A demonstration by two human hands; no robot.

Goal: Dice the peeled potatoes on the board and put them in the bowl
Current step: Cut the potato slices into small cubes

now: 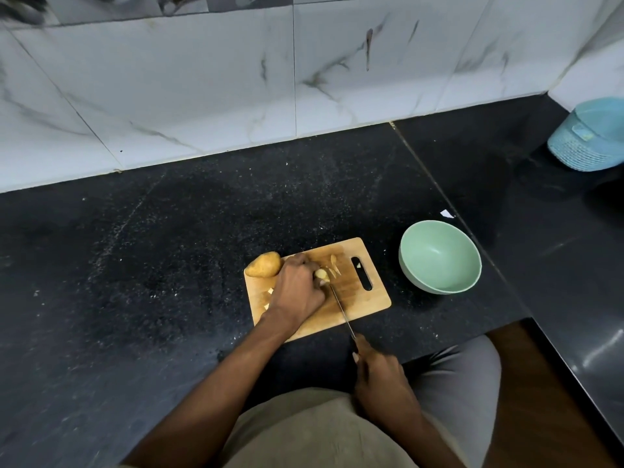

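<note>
A wooden cutting board (pixel 368 300) lies on the black counter. My left hand (pixel 297 288) is curled over a potato piece (pixel 320 274) near the board's middle and holds it down. My right hand (pixel 378 376) grips the handle of a knife (pixel 341 307), whose blade runs up the board to the held piece. A whole potato (pixel 264 264) rests at the board's far left corner. A few cut slices (pixel 334 265) lie just beyond the held piece, and small bits (pixel 269 292) show left of my wrist. The pale green bowl (pixel 440 256) stands to the right of the board with nothing inside.
A light blue basket (pixel 589 140) sits at the far right on the side counter. A small white scrap (pixel 446 214) lies behind the bowl. A marble-tiled wall backs the counter. The counter's front edge runs just below the board, by my body.
</note>
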